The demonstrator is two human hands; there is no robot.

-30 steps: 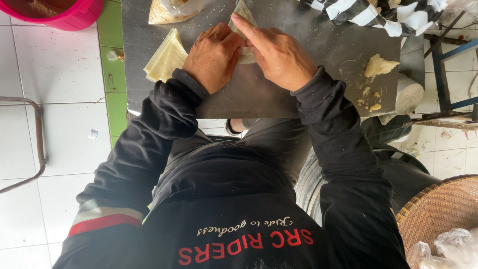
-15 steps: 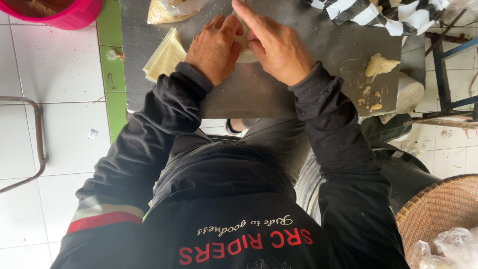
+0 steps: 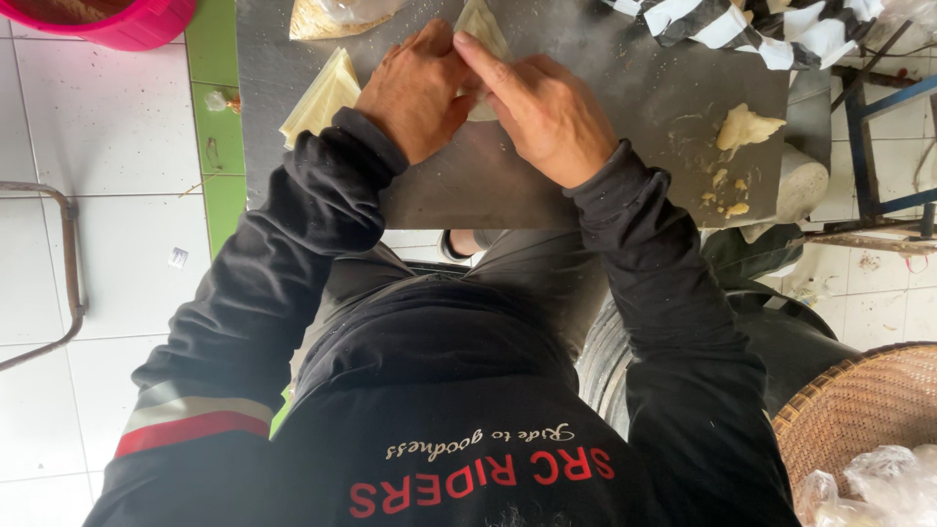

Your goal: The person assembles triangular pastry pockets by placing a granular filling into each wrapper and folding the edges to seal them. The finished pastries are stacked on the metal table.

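While both hands stay pinched on the pastry wrapper (image 3: 485, 27), nothing has shifted.

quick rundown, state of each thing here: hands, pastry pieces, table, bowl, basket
left hand: fingers pressed on the pastry piece
right hand: fingers pinching the same piece
pastry piece: pale, partly hidden between both hands
folded triangle pastry: lying flat, untouched, left of the hands
dough lump: loose, crumbs beside it
metal table: smeared
pink bowl: on the floor, cut off by the frame
woven basket: partly in view
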